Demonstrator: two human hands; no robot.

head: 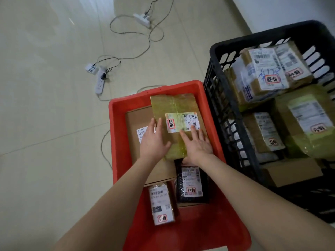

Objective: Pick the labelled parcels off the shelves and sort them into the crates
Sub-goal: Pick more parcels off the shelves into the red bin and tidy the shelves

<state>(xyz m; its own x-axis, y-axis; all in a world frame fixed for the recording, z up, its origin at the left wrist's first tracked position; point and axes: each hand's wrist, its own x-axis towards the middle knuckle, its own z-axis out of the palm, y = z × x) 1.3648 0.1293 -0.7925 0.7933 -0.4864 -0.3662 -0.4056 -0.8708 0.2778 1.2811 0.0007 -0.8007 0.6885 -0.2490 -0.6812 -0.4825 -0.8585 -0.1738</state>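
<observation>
A red crate [117, 142] stands on the floor below me. In it lies a tape-wrapped brown parcel [174, 105] with a white label, on top of a flat cardboard box [135, 120]. My left hand [154, 140] lies flat with straight fingers on the parcel's left edge. My right hand [196, 142] presses flat on its near right part. Nearer to me in the crate sit a black labelled parcel [191, 185] and a small labelled parcel [161, 203].
A black slatted crate [221, 98] full of several labelled parcels stands right of the red one. On the tiled floor to the far left lie two white power strips [100, 82] and trailing cables. A wall runs along the top right.
</observation>
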